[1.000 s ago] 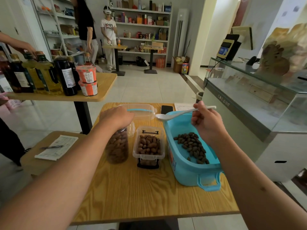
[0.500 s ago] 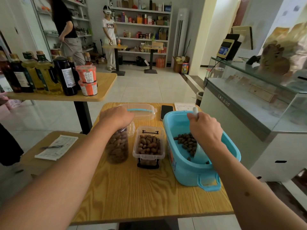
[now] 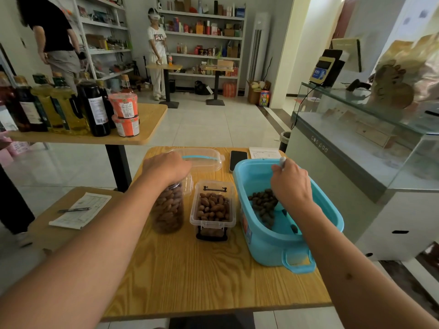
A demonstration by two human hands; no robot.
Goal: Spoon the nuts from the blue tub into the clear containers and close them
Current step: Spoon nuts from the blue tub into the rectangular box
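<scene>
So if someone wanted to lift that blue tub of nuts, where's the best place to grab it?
Probably by the loop handle on the blue tub's near end, coming from the near table edge with fingers hooked under it. The loop juts out from the wall, and the tub's sides are broad and smooth. The far end is hidden, so I cannot tell if a matching handle is there for the other hand.

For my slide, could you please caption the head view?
Left hand grips the nut jar while right hand dips the spoon into the blue tub.
</scene>
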